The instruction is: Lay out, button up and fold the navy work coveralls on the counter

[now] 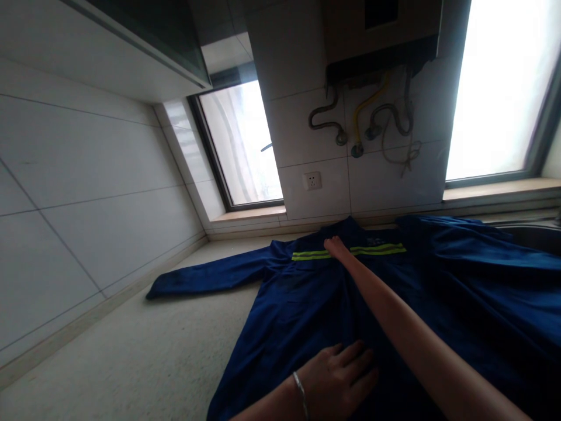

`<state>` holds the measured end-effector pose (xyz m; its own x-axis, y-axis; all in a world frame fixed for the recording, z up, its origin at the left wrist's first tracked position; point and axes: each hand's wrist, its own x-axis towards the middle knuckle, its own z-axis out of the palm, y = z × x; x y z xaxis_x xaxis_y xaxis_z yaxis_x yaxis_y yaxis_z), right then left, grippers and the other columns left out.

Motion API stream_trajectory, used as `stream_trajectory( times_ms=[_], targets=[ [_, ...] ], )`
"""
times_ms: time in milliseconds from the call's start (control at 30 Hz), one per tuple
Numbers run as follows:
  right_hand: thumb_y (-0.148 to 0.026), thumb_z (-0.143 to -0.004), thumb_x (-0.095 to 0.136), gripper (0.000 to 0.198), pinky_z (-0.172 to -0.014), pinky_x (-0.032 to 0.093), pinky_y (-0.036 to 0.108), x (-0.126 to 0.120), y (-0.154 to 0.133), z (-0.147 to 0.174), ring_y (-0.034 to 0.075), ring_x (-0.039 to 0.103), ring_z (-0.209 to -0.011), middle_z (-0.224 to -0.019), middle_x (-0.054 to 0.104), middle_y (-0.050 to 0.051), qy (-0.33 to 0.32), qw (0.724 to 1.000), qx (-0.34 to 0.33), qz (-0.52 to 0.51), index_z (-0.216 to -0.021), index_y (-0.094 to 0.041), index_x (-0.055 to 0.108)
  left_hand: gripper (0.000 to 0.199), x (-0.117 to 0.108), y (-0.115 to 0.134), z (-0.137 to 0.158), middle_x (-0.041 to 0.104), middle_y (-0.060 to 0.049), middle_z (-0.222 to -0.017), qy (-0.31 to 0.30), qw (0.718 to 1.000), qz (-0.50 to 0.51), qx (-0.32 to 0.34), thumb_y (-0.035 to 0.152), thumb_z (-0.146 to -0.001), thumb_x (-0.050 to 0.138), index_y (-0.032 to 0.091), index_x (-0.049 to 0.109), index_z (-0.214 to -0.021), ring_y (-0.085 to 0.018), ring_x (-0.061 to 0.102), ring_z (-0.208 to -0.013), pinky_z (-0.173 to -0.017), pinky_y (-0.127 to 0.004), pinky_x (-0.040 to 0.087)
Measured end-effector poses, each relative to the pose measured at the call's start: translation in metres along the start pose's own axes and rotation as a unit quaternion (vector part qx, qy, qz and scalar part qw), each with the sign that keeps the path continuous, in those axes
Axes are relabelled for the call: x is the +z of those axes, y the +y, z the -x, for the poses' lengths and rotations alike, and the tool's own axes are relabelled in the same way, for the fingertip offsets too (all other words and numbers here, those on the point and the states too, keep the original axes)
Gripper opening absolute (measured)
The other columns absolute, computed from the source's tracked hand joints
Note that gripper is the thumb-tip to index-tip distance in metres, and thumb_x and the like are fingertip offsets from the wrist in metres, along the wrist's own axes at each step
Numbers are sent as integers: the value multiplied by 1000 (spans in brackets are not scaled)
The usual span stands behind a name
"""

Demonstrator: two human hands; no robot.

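A dark blue work jacket with yellow-green reflective stripes across the chest lies spread front up on the counter. One sleeve stretches out to the left. My right hand reaches far forward to the upper front of the jacket, between the two stripe sections, its fingers closed on the cloth there. Nearer to me, my left hand, with a silver bracelet at the wrist, rests on the lower front. Its fingers are stretched and a little apart, palm down, and no grip on the fabric shows.
The pale counter runs along a tiled wall. More blue cloth lies bunched at the right, beside a dark sink edge. A wall socket, hoses and a water heater are above, between two windows. A cabinet overhangs at upper left.
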<state>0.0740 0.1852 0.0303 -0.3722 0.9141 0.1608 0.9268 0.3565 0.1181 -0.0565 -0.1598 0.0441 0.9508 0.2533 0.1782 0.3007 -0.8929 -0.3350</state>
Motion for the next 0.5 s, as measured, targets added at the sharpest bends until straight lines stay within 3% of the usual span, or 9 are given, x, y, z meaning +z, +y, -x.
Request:
stream_trajectory(
  times_ms=[133,300,500],
  targets=[
    [-27,-88,56,25,-91,44,42,3,9,0,20,58,-102,-107,63,10,6,999,9,-32,-107,-10,59,46,-2,1,0,41,-7,-140,-2,1000,7,-2,37,-95,27,15,40,-132,-24,38,-127,-87,-31,47],
    [-11,-80,56,29,-89,43,36,11,26,14,25,58,-105,-109,62,19,26,993,31,-107,-109,-6,59,46,0,0,-1,44,-6,-139,1,1000,19,-6,40,-94,28,15,43,-130,-23,40,-126,-89,-31,47],
    [-18,-88,44,36,-85,44,22,16,55,26,16,59,-105,-117,61,11,21,978,57,-202,-122,-12,53,47,18,-1,2,48,-5,-135,50,998,36,-20,41,-88,39,18,44,-128,-24,47,-120,-85,-33,50]
  ],
)
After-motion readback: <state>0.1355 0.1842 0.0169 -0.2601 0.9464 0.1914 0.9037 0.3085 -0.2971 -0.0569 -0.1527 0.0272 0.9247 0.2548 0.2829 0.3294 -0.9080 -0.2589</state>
